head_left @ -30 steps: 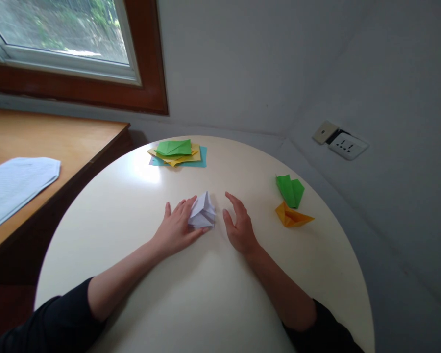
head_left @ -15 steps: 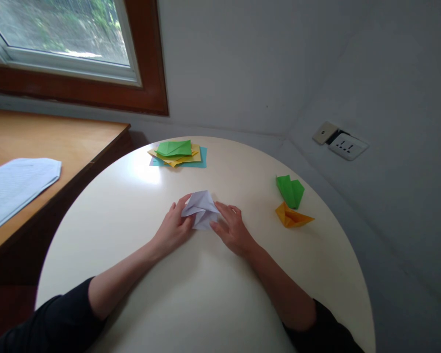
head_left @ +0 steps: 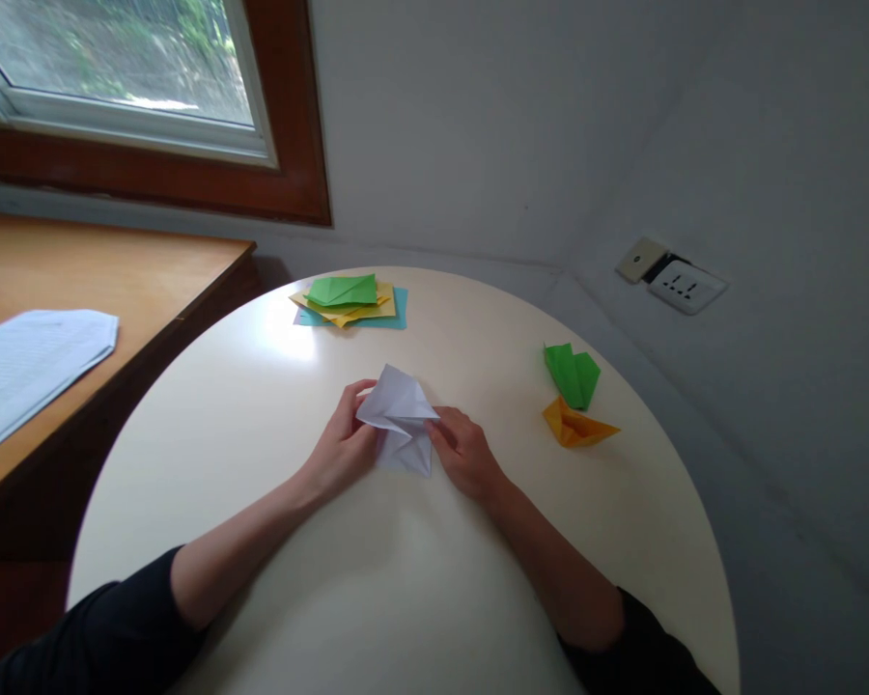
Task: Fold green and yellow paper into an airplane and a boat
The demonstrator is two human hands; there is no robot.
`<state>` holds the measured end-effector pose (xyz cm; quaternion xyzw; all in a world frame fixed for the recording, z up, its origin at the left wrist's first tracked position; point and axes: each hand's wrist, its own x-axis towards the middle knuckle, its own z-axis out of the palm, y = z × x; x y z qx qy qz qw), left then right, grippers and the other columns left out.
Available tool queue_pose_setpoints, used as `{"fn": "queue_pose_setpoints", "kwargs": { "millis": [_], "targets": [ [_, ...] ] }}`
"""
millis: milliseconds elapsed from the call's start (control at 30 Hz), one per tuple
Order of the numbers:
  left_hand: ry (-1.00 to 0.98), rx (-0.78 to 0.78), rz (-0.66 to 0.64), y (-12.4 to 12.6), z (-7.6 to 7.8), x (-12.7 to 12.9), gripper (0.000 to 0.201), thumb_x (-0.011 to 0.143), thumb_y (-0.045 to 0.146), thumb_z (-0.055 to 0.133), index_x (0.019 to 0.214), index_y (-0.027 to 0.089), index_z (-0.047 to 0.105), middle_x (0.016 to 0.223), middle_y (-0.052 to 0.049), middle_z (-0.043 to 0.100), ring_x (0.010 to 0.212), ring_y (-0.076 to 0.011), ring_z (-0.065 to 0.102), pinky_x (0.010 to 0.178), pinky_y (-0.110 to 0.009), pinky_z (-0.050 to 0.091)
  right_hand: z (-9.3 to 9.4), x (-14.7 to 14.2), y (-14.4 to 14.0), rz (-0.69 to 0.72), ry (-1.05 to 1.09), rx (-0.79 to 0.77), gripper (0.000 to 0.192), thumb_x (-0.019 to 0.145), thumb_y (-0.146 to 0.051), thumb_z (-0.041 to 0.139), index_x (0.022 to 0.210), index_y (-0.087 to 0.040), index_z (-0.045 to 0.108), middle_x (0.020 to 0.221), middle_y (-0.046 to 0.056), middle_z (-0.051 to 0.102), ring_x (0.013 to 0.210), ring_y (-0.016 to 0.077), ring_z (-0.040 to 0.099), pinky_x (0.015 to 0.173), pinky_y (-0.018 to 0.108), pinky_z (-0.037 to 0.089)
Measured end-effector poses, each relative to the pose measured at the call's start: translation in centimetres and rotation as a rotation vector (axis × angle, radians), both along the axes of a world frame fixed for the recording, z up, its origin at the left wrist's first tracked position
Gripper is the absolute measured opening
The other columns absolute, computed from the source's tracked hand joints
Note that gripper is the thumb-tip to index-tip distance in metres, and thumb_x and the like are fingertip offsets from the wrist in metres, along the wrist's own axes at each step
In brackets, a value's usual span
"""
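A partly folded white paper [head_left: 400, 417] sits at the middle of the round cream table [head_left: 406, 569]. My left hand [head_left: 344, 447] grips its left side and my right hand [head_left: 463, 454] pinches its right side. The paper's upper flap stands raised and spread between the two hands, while its lower point rests on the table.
A stack of green, yellow and blue paper sheets [head_left: 351, 301] lies at the table's far edge. A folded green paper [head_left: 572, 375] and a folded orange paper [head_left: 575, 425] lie to the right. A wooden desk [head_left: 79, 280] with a white sheet [head_left: 21, 372] stands at left.
My right hand came in from beside the white paper and took hold of it. Both hands have spread the paper wider, and it now reaches lower on the table.
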<state>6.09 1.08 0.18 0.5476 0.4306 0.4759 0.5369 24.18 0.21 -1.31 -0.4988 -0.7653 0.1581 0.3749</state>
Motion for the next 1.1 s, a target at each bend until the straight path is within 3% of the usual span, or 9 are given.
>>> {"fn": "queue_pose_setpoints", "kwargs": {
  "millis": [233,433,633,867,1100],
  "targets": [
    [-0.125,-0.166,0.036,0.5,0.7,-0.5,0.047,0.076,0.046,0.050,0.112,0.018,0.042,0.110,-0.010,0.059,0.090,-0.0214,0.061,0.074,-0.033,0.048,0.4,-0.1,-0.2,-0.067,0.050,0.047,0.025,0.088,-0.028,0.039,0.079,-0.020,0.060,0.076,0.004,0.064,0.073,0.0167,0.059,0.069,0.028,0.046],
    [0.024,-0.064,-0.041,0.6,0.5,-0.4,0.048,0.067,0.034,0.064,0.108,0.014,0.048,0.103,-0.009,0.063,0.095,-0.0239,0.059,0.080,-0.035,0.047,0.9,-0.3,-0.6,-0.099,0.131,0.046,0.026,0.087,-0.029,0.040,0.066,-0.021,0.053,0.058,-0.001,0.051,0.055,0.0130,0.049,0.056,0.024,0.040],
    [0.138,-0.023,-0.122,0.7,-0.6,-0.7,0.047,0.067,0.031,0.064,0.107,0.013,0.051,0.104,-0.011,0.064,0.095,-0.0258,0.060,0.079,-0.036,0.049,0.1,-0.1,-0.1,-0.187,0.411,-0.070,0.032,0.085,-0.040,0.043,0.059,-0.021,0.042,0.052,-0.006,0.034,0.048,0.0092,0.035,0.046,0.021,0.030],
    [0.161,0.036,-0.220,0.7,-1.8,-1.0,0.049,0.071,0.029,0.062,0.117,0.017,0.047,0.095,-0.005,0.065,0.083,-0.0200,0.062,0.068,-0.028,0.049,0.4,0.2,0.5,-0.278,0.626,-0.122,0.041,0.079,-0.050,0.049,0.055,-0.021,0.034,0.052,-0.007,0.028,0.049,0.0083,0.027,0.044,0.021,0.024],
    [0.262,0.015,-0.224,1.0,-1.4,-0.9,0.021,0.072,0.029,0.058,0.085,0.014,0.061,0.083,-0.006,0.069,0.076,-0.0226,0.063,0.065,-0.031,0.050,0.1,0.7,0.9,-0.307,0.707,-0.170,0.037,0.079,-0.049,0.049,0.058,-0.020,0.039,0.054,-0.007,0.029,0.051,0.0087,0.027,0.047,0.022,0.023]
  ]
}}
